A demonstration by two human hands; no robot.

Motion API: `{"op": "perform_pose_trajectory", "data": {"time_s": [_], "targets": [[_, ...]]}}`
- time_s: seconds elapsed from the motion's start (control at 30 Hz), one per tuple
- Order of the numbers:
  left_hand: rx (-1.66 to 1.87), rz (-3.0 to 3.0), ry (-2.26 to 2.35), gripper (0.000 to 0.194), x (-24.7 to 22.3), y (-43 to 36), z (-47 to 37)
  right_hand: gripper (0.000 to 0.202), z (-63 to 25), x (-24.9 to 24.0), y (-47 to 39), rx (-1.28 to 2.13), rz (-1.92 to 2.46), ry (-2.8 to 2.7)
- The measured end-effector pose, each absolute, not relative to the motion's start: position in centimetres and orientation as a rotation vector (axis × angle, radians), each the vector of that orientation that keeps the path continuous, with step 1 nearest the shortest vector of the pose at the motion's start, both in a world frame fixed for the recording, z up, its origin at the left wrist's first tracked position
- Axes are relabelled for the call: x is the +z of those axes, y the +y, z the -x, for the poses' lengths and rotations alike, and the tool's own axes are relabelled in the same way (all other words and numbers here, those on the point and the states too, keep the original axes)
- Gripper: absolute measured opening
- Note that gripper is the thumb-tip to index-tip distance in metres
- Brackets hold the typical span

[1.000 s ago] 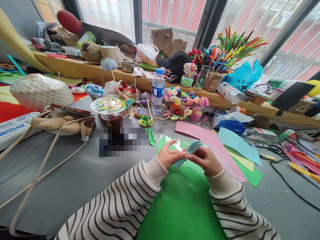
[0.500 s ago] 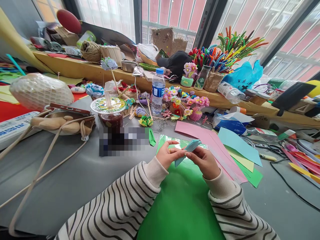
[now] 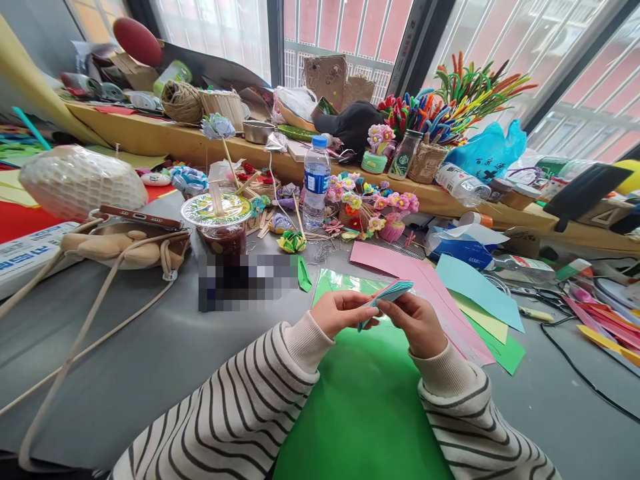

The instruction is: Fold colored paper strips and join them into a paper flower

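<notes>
Between my two hands is a folded blue paper (image 3: 399, 289), layered in narrow pleats with a trace of pink along one edge. My left hand (image 3: 343, 312) pinches its lower left end between thumb and fingers. On the other side, my right hand (image 3: 416, 325) grips it with the thumb on the near face and the fingers behind. The paper tilts up to the right, and its lower part is partly hidden by the fingers. Both hands are above a glossy green sheet (image 3: 370, 400). A small green folded paper piece (image 3: 303, 274) lies to the left of the sheet.
Pink paper (image 3: 400, 260), light blue paper (image 3: 477, 290) and scissors (image 3: 537, 293) lie to the right. Behind stand a water bottle (image 3: 316, 183) and crocheted flowers (image 3: 373, 203). A lidded drink cup (image 3: 220, 227) and a beige bag (image 3: 125, 247) are at the left.
The folded paper has turned flatter and shifted slightly right, showing its layered edge. My left fingers have moved lower around it; both hands keep hold.
</notes>
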State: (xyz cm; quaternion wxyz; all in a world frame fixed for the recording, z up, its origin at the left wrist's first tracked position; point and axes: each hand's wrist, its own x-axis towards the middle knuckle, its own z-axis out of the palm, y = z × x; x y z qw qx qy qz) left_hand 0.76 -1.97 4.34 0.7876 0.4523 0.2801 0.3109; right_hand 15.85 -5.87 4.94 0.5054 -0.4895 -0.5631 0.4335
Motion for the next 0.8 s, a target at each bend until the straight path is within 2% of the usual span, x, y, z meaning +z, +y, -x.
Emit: {"op": "perform_pose_trajectory", "data": {"time_s": [0.33,0.8], "targets": [[0.172,-0.976,0.192,0.033,5.4,-2.0,0.0,0.018,-16.1,4.8,-6.4,1.188,0.919,-1.49],[0.361,-0.976,0.174,0.028,4.7,-2.8,-0.7,0.015,-16.3,4.3,-6.1,1.261,0.91,-1.386]]}}
